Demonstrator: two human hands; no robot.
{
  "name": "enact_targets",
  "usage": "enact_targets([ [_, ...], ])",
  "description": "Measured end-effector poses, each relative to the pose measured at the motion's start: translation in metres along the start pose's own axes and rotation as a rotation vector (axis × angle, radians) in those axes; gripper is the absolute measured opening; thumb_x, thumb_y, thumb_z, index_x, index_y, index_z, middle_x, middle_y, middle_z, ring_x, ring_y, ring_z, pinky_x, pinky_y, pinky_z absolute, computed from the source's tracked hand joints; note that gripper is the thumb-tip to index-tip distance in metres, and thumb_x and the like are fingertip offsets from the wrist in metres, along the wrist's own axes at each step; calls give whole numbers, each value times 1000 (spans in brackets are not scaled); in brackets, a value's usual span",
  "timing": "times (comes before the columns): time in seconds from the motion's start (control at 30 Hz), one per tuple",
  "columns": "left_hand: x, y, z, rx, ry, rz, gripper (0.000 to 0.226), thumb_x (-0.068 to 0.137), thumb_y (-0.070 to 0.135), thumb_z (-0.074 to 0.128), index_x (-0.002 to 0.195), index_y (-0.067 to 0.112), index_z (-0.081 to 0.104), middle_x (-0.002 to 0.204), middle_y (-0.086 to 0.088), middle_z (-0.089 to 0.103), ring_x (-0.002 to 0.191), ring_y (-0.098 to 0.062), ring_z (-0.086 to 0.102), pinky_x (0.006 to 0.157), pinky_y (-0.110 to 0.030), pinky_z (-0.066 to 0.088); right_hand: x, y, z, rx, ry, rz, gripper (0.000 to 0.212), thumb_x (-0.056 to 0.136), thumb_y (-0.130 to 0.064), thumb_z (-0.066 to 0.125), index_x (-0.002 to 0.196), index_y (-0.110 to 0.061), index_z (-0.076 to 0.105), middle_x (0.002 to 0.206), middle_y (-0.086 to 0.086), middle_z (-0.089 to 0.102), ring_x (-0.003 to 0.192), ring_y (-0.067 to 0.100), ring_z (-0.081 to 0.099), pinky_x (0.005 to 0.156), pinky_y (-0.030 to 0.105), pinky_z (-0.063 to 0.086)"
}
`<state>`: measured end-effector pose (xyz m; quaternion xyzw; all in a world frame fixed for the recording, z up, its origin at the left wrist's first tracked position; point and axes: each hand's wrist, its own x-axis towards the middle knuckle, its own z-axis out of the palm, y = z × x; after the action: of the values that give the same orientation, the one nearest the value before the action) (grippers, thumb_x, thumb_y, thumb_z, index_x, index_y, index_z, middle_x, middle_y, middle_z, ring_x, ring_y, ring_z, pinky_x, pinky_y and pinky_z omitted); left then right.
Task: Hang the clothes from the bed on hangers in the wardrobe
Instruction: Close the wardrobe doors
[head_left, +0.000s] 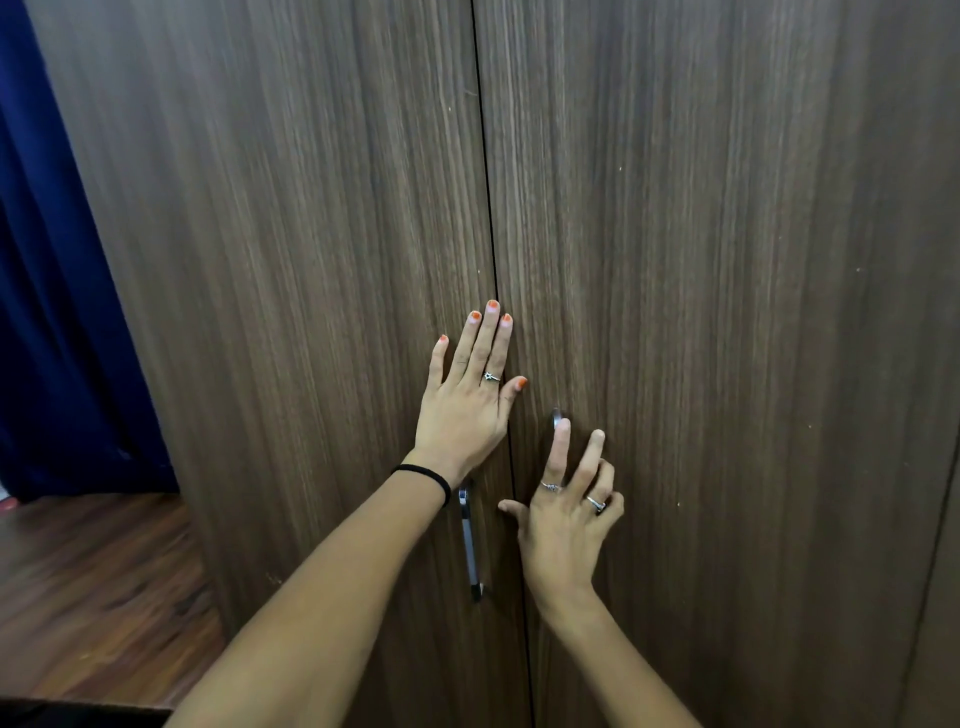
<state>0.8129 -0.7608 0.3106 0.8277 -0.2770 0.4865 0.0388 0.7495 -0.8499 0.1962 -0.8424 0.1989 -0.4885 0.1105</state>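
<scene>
A dark wood-grain wardrobe fills the view, with its left door (311, 260) and right door (727, 260) both closed. My left hand (467, 400) presses flat on the left door beside the centre seam, fingers straight. A metal bar handle (470, 540) on the left door runs down below my left wrist. My right hand (563, 509) lies against the right door. Its index fingertip touches a small metal knob (557, 415), and its other fingers are loosely bent, holding nothing. No clothes, hangers or bed are in view.
A dark blue curtain (57, 312) hangs to the left of the wardrobe. Brown wooden floor (93, 597) shows at the lower left. A narrow vertical edge (930, 571) runs down the wardrobe's far right side.
</scene>
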Motion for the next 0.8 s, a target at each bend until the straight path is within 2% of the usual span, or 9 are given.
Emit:
enact_targets([
  [0.17,-1,3,-8,10,-69,-19,62,101,44,12,151,17,-12,159,1,-19,146,-13,-18,119,-39,-6,-3,3,-5,-2,-36,-29,134,55,-58,82,153,-13,4,148,30,26,121,41,38,87,59,45],
  [0.27,-3,7,-17,34,-125,-30,64,102,41,17,151,15,-16,158,-1,-23,146,-17,-18,119,-41,-2,-3,0,-12,12,-86,4,132,54,-58,83,153,-13,7,150,29,26,122,40,37,86,58,46],
  [0.4,-2,13,-38,32,-196,-60,66,103,40,24,151,15,-14,159,0,-22,147,-17,-13,120,-42,7,-2,-5,-23,47,-153,32,133,54,-56,85,153,-14,7,152,27,25,125,40,37,84,59,48],
  [0.5,-14,19,-47,-21,-244,-105,64,103,41,23,152,19,-12,159,4,-19,148,-14,-9,120,-41,5,-5,-4,-32,87,-200,16,132,55,-49,88,153,-15,6,153,27,23,125,43,42,82,60,48],
  [0.57,-34,20,-46,-53,-253,-190,64,102,43,22,152,20,-10,160,5,-17,148,-14,-9,120,-41,4,-6,0,-37,135,-196,-10,122,63,-42,85,153,-16,8,154,26,21,127,43,42,86,60,46],
  [0.67,-68,16,-44,-58,-254,-333,62,102,46,17,153,21,-7,160,3,-13,148,-16,-6,119,-42,6,-5,3,-51,210,-75,-46,91,77,-27,74,151,-18,20,154,18,19,128,36,38,95,54,40],
  [0.73,-91,13,-47,-41,-266,-389,64,98,48,11,153,19,-3,161,2,-8,148,-16,-1,118,-40,8,-8,-2,-58,299,17,-105,75,79,-17,68,143,-17,29,153,14,20,128,32,36,100,52,34],
  [0.8,-118,11,-52,-47,-306,-456,68,95,50,5,153,16,-1,161,2,-7,148,-15,0,118,-38,9,-22,-12,-58,382,14,-188,66,79,-13,64,138,-16,34,152,13,23,129,31,37,103,49,31],
])
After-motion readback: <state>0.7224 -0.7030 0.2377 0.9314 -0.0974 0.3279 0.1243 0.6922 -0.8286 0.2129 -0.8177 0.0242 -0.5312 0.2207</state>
